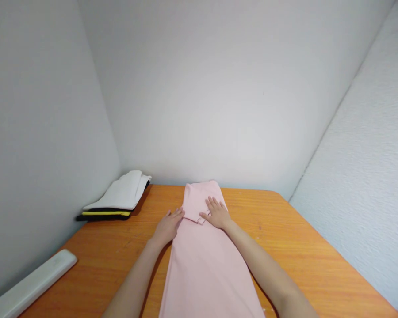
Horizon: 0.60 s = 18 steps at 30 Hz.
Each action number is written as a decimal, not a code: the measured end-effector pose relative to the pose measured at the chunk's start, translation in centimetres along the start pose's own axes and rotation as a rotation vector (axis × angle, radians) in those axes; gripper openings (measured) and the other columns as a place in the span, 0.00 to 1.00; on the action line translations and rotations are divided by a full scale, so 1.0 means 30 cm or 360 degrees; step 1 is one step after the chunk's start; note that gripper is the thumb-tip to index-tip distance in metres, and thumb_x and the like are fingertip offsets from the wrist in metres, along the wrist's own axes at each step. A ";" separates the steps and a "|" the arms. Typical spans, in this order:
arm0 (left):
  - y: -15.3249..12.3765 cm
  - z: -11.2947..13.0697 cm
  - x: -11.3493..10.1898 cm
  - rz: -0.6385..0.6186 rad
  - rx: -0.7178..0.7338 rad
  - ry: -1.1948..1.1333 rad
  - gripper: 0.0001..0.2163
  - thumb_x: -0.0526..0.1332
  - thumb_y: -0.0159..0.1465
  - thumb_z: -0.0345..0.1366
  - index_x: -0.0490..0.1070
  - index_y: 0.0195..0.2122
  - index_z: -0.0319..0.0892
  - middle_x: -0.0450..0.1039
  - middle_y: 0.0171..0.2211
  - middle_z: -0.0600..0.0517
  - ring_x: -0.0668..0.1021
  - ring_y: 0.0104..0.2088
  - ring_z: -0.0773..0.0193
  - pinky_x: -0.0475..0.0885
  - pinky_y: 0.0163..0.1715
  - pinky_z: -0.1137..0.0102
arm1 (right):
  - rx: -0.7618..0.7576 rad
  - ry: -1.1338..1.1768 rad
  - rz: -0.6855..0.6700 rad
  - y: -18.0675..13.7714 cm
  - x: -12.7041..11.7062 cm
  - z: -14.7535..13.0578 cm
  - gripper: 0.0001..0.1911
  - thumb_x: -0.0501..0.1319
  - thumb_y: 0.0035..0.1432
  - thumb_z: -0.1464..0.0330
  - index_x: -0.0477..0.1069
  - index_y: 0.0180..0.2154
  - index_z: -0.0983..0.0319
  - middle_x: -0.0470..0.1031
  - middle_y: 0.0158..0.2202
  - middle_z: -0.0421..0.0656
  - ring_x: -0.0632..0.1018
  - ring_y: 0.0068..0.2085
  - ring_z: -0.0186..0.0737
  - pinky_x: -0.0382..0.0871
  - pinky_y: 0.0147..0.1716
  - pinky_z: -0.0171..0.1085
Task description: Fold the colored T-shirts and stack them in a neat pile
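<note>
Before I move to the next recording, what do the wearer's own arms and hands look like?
Both the left forearm and right forearm are bare, with no sleeve in view. The left hand and right hand are ungloved, and I see no watch or bracelet. The fingers show no obvious rings; nail detail is too small to tell.

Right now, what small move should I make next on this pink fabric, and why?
Perhaps smooth the pink flap with your right hand: the near edge looks uneven beside that thumb, and your left hand is at the flap's left side.
</note>
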<state>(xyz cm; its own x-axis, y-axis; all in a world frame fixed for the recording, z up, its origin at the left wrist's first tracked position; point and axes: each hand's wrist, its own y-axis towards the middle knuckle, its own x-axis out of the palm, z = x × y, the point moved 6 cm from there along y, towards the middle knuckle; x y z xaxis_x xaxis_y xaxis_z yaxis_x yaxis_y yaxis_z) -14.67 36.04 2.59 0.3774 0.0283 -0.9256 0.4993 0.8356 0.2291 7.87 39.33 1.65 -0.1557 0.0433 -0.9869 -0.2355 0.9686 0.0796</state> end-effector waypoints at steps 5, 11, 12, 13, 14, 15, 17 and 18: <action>0.006 0.023 -0.010 -0.0043 -0.0078 0.0030 0.31 0.49 0.58 0.20 0.62 0.63 0.45 0.56 0.66 0.47 0.61 0.65 0.59 0.53 0.65 0.53 | 0.0026 -0.0008 0.0016 -0.022 -0.056 -0.027 0.43 0.41 0.63 0.42 0.45 0.68 0.63 0.41 0.70 0.48 0.43 0.70 0.47 0.38 0.65 0.50; -0.050 0.117 -0.088 -0.0029 -0.0112 0.0112 0.24 0.54 0.62 0.26 0.64 0.61 0.43 0.45 0.69 0.43 0.52 0.68 0.48 0.46 0.64 0.46 | 0.0079 0.0022 0.0104 -0.154 -0.113 -0.043 0.39 0.39 0.67 0.49 0.48 0.67 0.70 0.38 0.70 0.53 0.39 0.70 0.49 0.34 0.66 0.50; -0.076 0.145 -0.098 -0.0021 -0.0085 0.0125 0.23 0.53 0.64 0.28 0.63 0.61 0.43 0.44 0.70 0.44 0.50 0.69 0.48 0.45 0.65 0.47 | 0.0041 0.0044 0.0092 -0.198 -0.112 -0.048 0.39 0.39 0.67 0.49 0.49 0.67 0.70 0.40 0.70 0.53 0.41 0.70 0.50 0.35 0.66 0.50; -0.105 0.175 -0.100 -0.0026 -0.0046 0.0135 0.22 0.51 0.66 0.31 0.62 0.62 0.43 0.45 0.70 0.44 0.50 0.69 0.49 0.46 0.65 0.48 | -0.0008 0.0069 0.0073 -0.247 -0.108 -0.054 0.39 0.40 0.67 0.49 0.50 0.67 0.70 0.41 0.70 0.53 0.42 0.70 0.50 0.37 0.66 0.49; -0.135 0.205 -0.096 -0.0046 -0.0003 0.0142 0.21 0.50 0.68 0.35 0.61 0.63 0.43 0.47 0.69 0.44 0.50 0.69 0.50 0.46 0.65 0.49 | -0.0060 0.0093 0.0048 -0.298 -0.103 -0.061 0.39 0.40 0.67 0.48 0.50 0.67 0.70 0.42 0.70 0.53 0.42 0.69 0.50 0.38 0.66 0.49; -0.164 0.233 -0.085 -0.0077 0.0032 0.0144 0.21 0.48 0.69 0.38 0.60 0.63 0.43 0.48 0.69 0.44 0.51 0.69 0.50 0.47 0.65 0.49 | -0.0108 0.0112 0.0020 -0.350 -0.097 -0.068 0.39 0.40 0.67 0.48 0.49 0.67 0.69 0.41 0.70 0.53 0.42 0.69 0.50 0.38 0.66 0.49; -0.213 0.275 -0.052 -0.0148 0.0050 0.0137 0.24 0.47 0.70 0.44 0.58 0.65 0.42 0.50 0.68 0.42 0.52 0.68 0.49 0.48 0.64 0.49 | -0.0170 0.0131 -0.0024 -0.446 -0.085 -0.080 0.41 0.40 0.66 0.47 0.47 0.68 0.69 0.39 0.70 0.52 0.41 0.70 0.50 0.37 0.66 0.49; -0.232 0.286 -0.033 -0.0178 0.0032 0.0127 0.25 0.47 0.70 0.46 0.57 0.65 0.41 0.50 0.68 0.42 0.52 0.68 0.49 0.49 0.64 0.49 | -0.0190 0.0138 -0.0037 -0.486 -0.081 -0.085 0.41 0.40 0.66 0.46 0.46 0.68 0.69 0.38 0.70 0.51 0.40 0.70 0.50 0.37 0.66 0.49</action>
<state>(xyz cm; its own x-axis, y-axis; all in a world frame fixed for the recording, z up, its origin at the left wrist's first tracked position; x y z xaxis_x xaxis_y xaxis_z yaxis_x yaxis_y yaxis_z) -11.81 25.49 4.51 0.2556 -0.0200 -0.9666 0.5506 0.8248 0.1285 9.24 24.48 3.23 -0.2298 -0.0053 -0.9732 -0.3515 0.9329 0.0779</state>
